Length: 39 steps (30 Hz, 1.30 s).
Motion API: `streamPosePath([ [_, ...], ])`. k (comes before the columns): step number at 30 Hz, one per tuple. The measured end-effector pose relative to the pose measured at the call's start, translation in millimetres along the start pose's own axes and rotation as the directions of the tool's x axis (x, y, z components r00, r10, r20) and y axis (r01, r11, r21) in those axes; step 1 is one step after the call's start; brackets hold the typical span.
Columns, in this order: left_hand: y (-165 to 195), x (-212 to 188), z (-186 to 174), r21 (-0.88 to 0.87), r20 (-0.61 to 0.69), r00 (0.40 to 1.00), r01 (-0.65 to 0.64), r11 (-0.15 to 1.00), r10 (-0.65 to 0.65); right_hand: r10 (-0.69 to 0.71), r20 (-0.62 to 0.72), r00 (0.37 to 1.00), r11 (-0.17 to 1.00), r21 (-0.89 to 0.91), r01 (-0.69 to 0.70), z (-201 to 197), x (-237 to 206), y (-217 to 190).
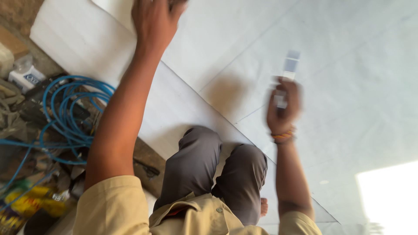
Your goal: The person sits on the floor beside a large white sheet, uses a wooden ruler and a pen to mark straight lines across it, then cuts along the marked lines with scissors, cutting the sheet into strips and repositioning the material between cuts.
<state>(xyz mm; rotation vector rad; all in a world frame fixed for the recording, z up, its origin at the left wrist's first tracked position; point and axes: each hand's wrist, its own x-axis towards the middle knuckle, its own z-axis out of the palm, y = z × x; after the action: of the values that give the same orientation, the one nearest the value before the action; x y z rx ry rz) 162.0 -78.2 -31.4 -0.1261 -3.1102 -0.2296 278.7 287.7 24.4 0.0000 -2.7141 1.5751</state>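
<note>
We looked down on a person squatting on a floor of large pale grey polished tiles (348,87), knees in dark grey trousers (217,169) drawn up beneath a tan collared shirt (196,215). The left hand (154,19) was stretched out to the far edge of a big white tile slab (87,43) that lay over the floor's left side, palm down on its surface; the fingers ran out past the top of the view, so we could not tell whether they were spread or together. The right hand (283,104), blurred, was raised over the bare floor tiles to the right of the knees, its fingers closed round the lower end of a small flat whitish-grey rectangular piece (289,69), whose upper end stood out above the fingertips; the blur kept us from telling what kind of thing it was. A band of orange and yellow beads (283,136) sat on that wrist. Beyond the left edge of the slab, on rough ground, lay a loose coil of blue hose (72,113), near it a small clear plastic bottle with a white label (25,72), and at the near left corner some yellow wrapping (30,202) among dark clutter.
</note>
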Motion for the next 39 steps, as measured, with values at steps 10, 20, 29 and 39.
streamPosePath([
  [10,7,-101,-52,0.126,-0.025,0.992,0.124,0.984,-0.122,0.234,-0.474,0.849,0.947,0.310,-0.088,-182,-183,-16],
  [20,7,-365,-185,-0.401,-0.186,0.906,0.284,0.871,-0.381,0.549,-0.592,0.590,0.834,0.431,-0.343,-188,-458,-60],
  [29,-11,-579,-128,-0.548,-0.112,0.789,0.458,0.700,-0.604,0.664,-0.558,0.498,0.748,0.504,-0.433,-165,-490,-45],
  [39,-6,-604,-123,-0.533,-0.028,0.715,0.581,0.616,-0.699,0.517,-0.656,0.550,0.813,0.174,-0.556,-161,-508,-81],
])
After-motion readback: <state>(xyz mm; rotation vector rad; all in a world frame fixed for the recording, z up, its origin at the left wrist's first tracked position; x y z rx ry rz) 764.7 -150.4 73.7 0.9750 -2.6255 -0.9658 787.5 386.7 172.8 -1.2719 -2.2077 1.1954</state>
